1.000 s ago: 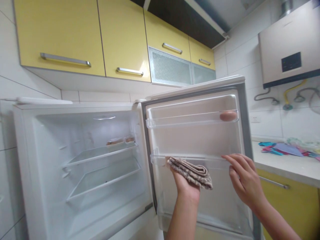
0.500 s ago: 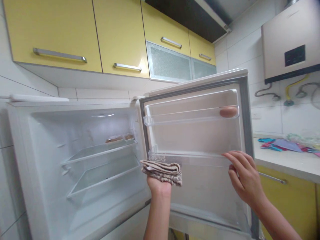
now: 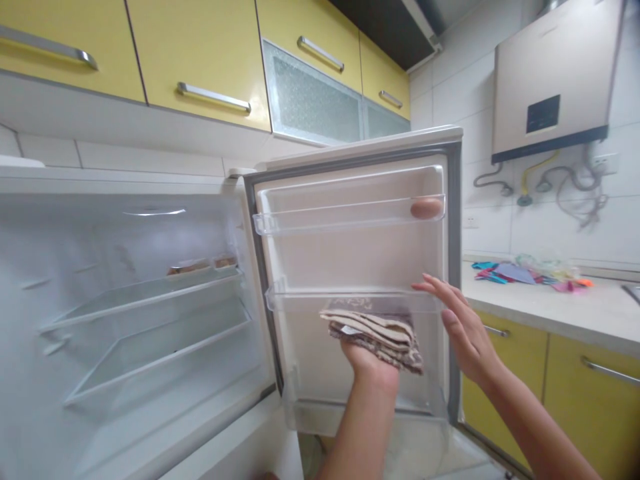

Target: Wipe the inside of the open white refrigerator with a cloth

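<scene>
A white refrigerator door (image 3: 345,260) stands open in a tiled kitchen. To its right, a pale surface (image 3: 607,287) tops yellow lower cabinets (image 3: 590,413) and carries a loose pile of bright pieces (image 3: 515,272) in blue, pink and lilac. On the wall above that surface, right of the door, hangs a boxy beige appliance (image 3: 545,73) with a dark panel and a thin yellow hose (image 3: 525,173) below. Yellow upper cabinets (image 3: 200,47) with bar handles run above the door, one fitted with a frosted glass panel (image 3: 315,93).

Left of the door, the refrigerator's compartment shows two glass shelves, the upper shelf (image 3: 150,300) bearing small brown-toned packages (image 3: 190,267). The door's clear top bin (image 3: 325,219) holds a smooth, oval brown egg (image 3: 426,208) at its far right end.

In front of the door's clear middle bin (image 3: 300,301), a folded cloth (image 3: 375,333), brown and cream with soft layered edges and a small white tag (image 3: 349,329), rests on the upturned palm of the left hand (image 3: 367,360); its fingers are hidden, so their grip cannot be told. Near the door's right edge, the right hand (image 3: 465,333) is raised, thumb spread from extended fingers; whether the fingertips touch the middle bin is unclear.
</scene>
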Tool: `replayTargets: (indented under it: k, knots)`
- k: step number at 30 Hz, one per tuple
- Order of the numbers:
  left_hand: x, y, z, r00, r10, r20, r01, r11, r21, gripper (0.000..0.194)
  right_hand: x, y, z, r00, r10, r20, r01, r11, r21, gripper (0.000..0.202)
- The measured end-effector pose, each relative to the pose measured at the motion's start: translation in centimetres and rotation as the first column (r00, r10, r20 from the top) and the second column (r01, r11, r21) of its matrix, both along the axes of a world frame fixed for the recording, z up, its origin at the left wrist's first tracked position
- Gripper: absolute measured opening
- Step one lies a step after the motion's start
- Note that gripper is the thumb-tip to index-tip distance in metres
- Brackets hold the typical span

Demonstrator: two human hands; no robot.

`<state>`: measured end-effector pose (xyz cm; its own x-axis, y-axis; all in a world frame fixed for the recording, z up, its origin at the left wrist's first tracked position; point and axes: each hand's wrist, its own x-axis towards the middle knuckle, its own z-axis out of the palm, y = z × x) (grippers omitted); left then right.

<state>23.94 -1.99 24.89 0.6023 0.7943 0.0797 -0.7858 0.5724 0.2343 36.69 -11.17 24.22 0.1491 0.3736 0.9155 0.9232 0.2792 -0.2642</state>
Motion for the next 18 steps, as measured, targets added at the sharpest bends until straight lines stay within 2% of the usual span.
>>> replayTargets:
  k: [2, 3, 5, 7, 9, 12, 15, 18]
  knots:
    - [2.6, -2.3, 0.0, 0.990, -0.139, 0.020, 0.138, 0.989, 0.052, 0.053, 0.5, -0.6, 0.7, 0.999, 0.033, -0.014, -0.034, 0.997, -0.063, 0.051]
    - [3.8, -3.3, 0.1, 0.984, -0.175, 0.039, 0.171, 0.982, 0.081, 0.052, 0.8, -0.9, 1.1, 0.999, 0.040, -0.021, -0.042, 0.994, -0.099, 0.050]
    - [5.5, -4.6, 0.2, 0.980, -0.188, 0.065, 0.181, 0.978, 0.103, 0.052, 1.3, -1.5, 1.9, 0.998, 0.037, -0.041, -0.043, 0.984, -0.172, 0.050]
    - [6.1, -5.0, 0.4, 0.980, -0.185, 0.068, 0.178, 0.979, 0.098, 0.053, 1.6, -1.8, 2.5, 0.998, 0.026, -0.062, -0.040, 0.971, -0.235, 0.051]
    - [5.6, -4.5, 0.7, 0.978, -0.199, 0.060, 0.192, 0.976, 0.104, 0.056, 1.9, -1.8, 2.8, 0.997, 0.020, -0.076, -0.040, 0.962, -0.271, 0.051]
    - [3.4, -3.2, 1.1, 0.981, -0.180, 0.070, 0.170, 0.977, 0.128, 0.055, 2.0, -1.6, 2.7, 0.995, 0.015, -0.100, -0.042, 0.962, -0.270, 0.049]
    - [0.6, -1.7, 1.4, 0.996, -0.061, 0.060, 0.057, 0.995, 0.078, 0.049, 1.9, -1.4, 2.2, 0.988, 0.042, -0.148, -0.074, 0.973, -0.219, 0.052]
    - [-2.0, 0.3, 1.5, 0.993, 0.121, 0.007, -0.122, 0.992, 0.028, 0.042, 1.8, -1.3, 1.9, 0.978, 0.097, -0.185, -0.129, 0.977, -0.169, 0.056]
